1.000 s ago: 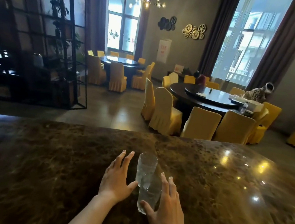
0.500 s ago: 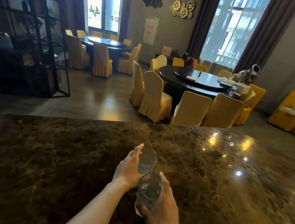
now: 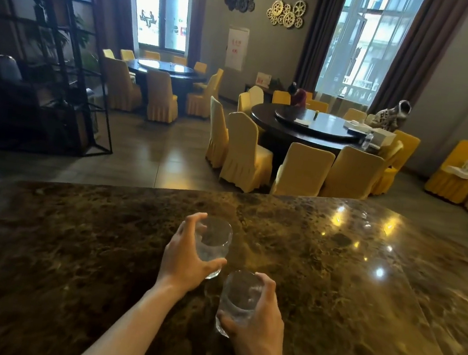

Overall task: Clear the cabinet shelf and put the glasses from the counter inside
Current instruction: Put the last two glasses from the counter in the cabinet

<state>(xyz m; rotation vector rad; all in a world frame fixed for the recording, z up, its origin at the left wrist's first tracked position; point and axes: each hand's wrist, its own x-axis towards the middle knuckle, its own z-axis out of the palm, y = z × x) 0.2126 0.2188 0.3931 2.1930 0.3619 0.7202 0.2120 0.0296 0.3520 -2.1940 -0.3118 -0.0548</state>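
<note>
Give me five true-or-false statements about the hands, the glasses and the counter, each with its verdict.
1. Each hand grips its own glass. True: the left hand wraps the far glass, the right hand the near glass.
2. The glasses are stacked one inside the other. False: they are apart.
3. The counter is dark, glossy stone. True.
4. Both glasses are full of red juice. False: they look clear and empty.
5. The chairs behind the counter are blue. False: yellow covers.
</note>
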